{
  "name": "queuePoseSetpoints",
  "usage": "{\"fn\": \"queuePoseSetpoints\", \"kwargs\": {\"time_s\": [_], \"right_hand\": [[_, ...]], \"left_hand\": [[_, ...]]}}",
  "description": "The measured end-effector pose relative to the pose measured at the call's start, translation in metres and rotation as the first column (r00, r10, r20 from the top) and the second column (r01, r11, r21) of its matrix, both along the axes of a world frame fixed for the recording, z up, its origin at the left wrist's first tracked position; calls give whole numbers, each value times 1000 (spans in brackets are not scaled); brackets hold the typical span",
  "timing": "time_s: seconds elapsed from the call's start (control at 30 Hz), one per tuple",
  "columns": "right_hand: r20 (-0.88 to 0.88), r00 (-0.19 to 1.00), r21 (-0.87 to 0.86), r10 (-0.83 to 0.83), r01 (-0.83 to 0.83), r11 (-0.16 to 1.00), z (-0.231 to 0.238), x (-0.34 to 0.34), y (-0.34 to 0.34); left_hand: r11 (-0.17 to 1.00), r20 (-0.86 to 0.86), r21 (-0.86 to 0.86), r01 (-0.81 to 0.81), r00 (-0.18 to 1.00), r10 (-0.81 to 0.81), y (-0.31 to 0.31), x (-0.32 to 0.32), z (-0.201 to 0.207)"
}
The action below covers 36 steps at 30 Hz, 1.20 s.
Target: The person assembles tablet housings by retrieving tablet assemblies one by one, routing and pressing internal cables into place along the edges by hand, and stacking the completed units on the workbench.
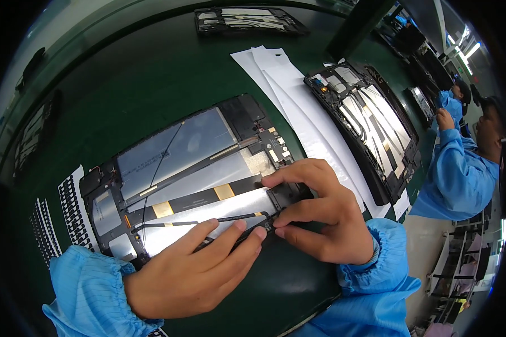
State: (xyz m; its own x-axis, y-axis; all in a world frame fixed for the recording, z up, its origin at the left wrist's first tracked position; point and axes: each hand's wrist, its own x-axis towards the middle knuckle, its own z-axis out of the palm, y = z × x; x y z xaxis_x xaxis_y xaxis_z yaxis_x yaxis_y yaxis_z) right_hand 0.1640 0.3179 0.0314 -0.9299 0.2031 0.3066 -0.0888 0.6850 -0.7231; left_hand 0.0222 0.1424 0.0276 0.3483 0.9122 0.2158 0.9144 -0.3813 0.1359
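Observation:
An opened tablet (202,177) lies before me, its inner side up, showing a silver battery, a wide black flat cable (197,202) with gold patches and a thin black cable (225,218). My left hand (199,269) rests along its near edge, fingers stretched over the thin cable. At the near right corner, the thumb and a finger of my right hand (326,216) are pinched together by the end of that cable; what lies between them is too small to make out. The right index finger presses near the right end of the wide cable.
White paper sheets (298,112) lie right of the tablet, partly under a second opened unit (371,123). Another opened unit (247,21) lies at the far edge. Strips of black stickers (76,210) lie at left. Workers in blue sleeves (461,174) sit at right.

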Motion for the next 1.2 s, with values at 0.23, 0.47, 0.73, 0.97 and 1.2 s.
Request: {"fn": "queuePoseSetpoints", "kwargs": {"time_s": [0.23, 0.47, 0.73, 0.97, 1.2], "right_hand": [[-80, 997, 174, 5, 9, 985, -4, -1, -3], [-113, 993, 187, -19, 40, 982, -7, 1, -7], [-168, 914, -163, -369, 344, 925, -28, 15, 21], [70, 901, 3, -427, 428, 904, -37, -1, 7], [-247, 898, -524, -365, 194, 829, 5, -42, -18]], "left_hand": [[998, -132, 62, 14, 991, -5, 3, 6, -1], [999, -161, -18, -45, 986, 41, -2, 17, 10], [758, 365, 15, -652, 710, 602, -78, 14, 56], [467, 604, -258, -846, 236, 761, -87, -5, -8], [427, 953, -22, -904, 110, 283, -130, 9, 23]]}}
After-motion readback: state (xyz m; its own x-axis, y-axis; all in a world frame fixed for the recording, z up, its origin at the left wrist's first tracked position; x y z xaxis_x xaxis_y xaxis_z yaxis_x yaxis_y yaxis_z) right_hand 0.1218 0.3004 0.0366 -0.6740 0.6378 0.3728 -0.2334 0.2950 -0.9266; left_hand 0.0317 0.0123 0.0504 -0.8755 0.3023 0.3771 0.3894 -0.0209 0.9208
